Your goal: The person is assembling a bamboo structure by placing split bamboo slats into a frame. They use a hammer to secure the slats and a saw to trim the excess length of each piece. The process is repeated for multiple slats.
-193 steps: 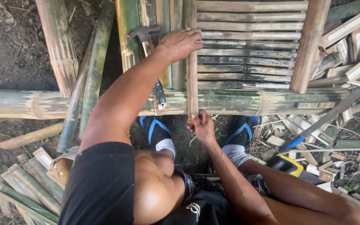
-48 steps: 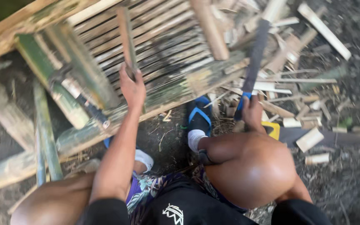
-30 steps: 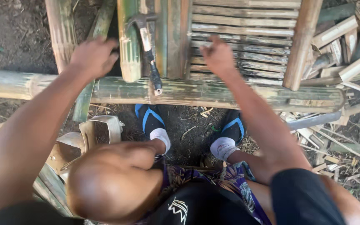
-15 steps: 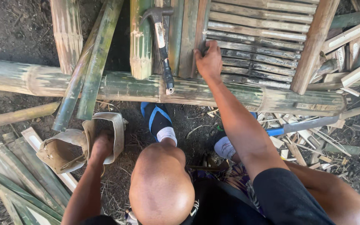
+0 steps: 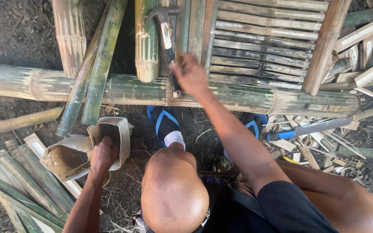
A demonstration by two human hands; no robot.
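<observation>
My right hand (image 5: 193, 77) reaches forward to a claw hammer (image 5: 166, 31) that lies on the bamboo frame. Its fingers touch the dark handle from the right and are not wrapped around it. My left hand (image 5: 104, 154) is down at the left, its fingers dipped into a tan woven container (image 5: 65, 157) on the ground and hidden inside it. The hammer rests across a thick horizontal bamboo pole (image 5: 44, 84) and next to a panel of bamboo slats (image 5: 260, 47). I am crouched, with one knee between my arms.
Split bamboo strips (image 5: 9, 172) lie piled at the lower left. A long blade with a blue handle (image 5: 307, 128) lies among offcuts at the right. A wooden crosspiece (image 5: 327, 43) runs over the slats. My blue sandals (image 5: 162, 121) stand on dirt below the pole.
My right hand has moved left from the slats onto the hammer handle. My left hand has gone deeper into the woven container. The view has shifted slightly.
</observation>
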